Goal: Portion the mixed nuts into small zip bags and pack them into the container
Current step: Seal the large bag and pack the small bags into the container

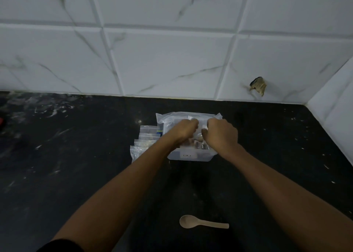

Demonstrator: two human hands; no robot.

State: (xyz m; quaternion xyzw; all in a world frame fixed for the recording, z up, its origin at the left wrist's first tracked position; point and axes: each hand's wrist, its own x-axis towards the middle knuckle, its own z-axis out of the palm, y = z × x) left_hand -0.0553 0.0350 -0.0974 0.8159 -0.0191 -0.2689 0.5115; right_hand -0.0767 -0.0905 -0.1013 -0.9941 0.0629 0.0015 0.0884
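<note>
We see a clear, rectangular plastic container (188, 155) on a black stone counter (76, 175) flecked with pale streaks. Behind it, a large crinkled clear bag (172, 117) lies flat near the wall. A fanned row of small clear zip bags (142, 142) lies just left of the container, overlapping like shingles. A pale, smooth spoon (202, 222) lies nearer us, well apart from the rest, bowl to the left. The wall (172, 60) is glossy white tile with grey marble veins; 1 tile has a chipped hole (258, 85) at the right.

Both hands sit over the container. Our left hand (184, 130) and right hand (221, 135) are curled closed, each pinching the top edge of a small bag of nuts (198, 140) that hangs between them, its brown contents down inside the container.
</note>
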